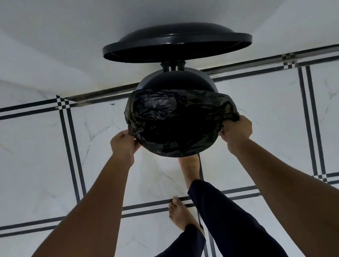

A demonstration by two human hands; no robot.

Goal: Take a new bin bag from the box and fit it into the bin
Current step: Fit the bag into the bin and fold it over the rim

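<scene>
**Op:** Hands first. My left hand [123, 144] is pinching the left edge of the bag [176, 123], fingers curled on the plastic. My right hand [237, 132] is gripping the bag's right edge the same way, thumb and fingers closed on a bunched bit of it.

**Desk:** Where is the bag sitting?

**Op:** Between my two hands. It is stretching over the near part of the bin [174, 81], and its near edge is hanging just past the rim on my side. Beyond my hands, the far part of the rim is showing bare, so the bag is covering only part of the mouth.

**Desk:** And the lid?

**Op:** The lid [176, 44] is standing open, well beyond both hands, hinged at the bin's far side and leaning toward the wall [56, 36].

**Desk:** Anything else I should be noting?

**Op:** Below my right hand, one bare foot [190, 167] is reaching under the bin's near edge; I cannot tell what it is touching there. My other foot [181, 214] is resting flat on the floor [35, 159], nearer me, between my forearms. I am not seeing the box anywhere.
</scene>
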